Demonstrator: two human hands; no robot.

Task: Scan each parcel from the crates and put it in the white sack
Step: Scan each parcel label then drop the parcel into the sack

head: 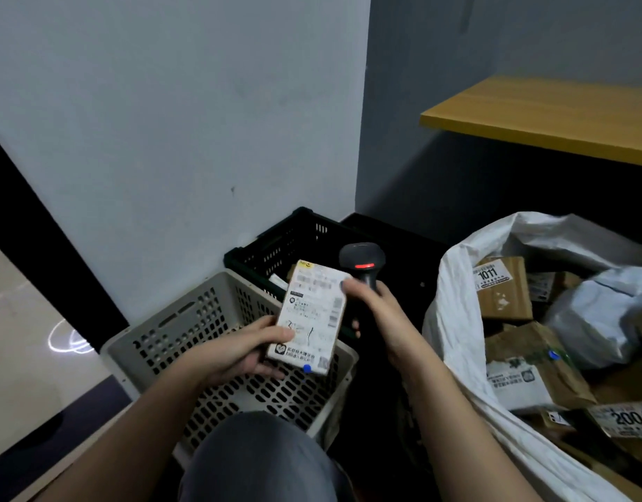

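While the scan is mid-way, here's what I'd worry about:

parcel (309, 318): small flat box, label side up, held above the grey crate (189, 320), tilted a bit toward the scanner (363, 264).
left hand (247, 351): clamped on the parcel's lower end, thumb on top of the label. Thumb might be covering part of a code, so the read could fail.
right hand (379, 313): wrapped around the scanner handle, 1 fingertip touching the parcel's upper edge. Red light is on, but the scanner head looks aimed past the label, so a miss seems likely to me.
black crate (276, 244): right behind, with at least 1 more parcel in it. A stray beam could catch the wrong label.
white sack (453, 302): off to the right, already pretty full of boxes. A careless toss could slide off the pile.
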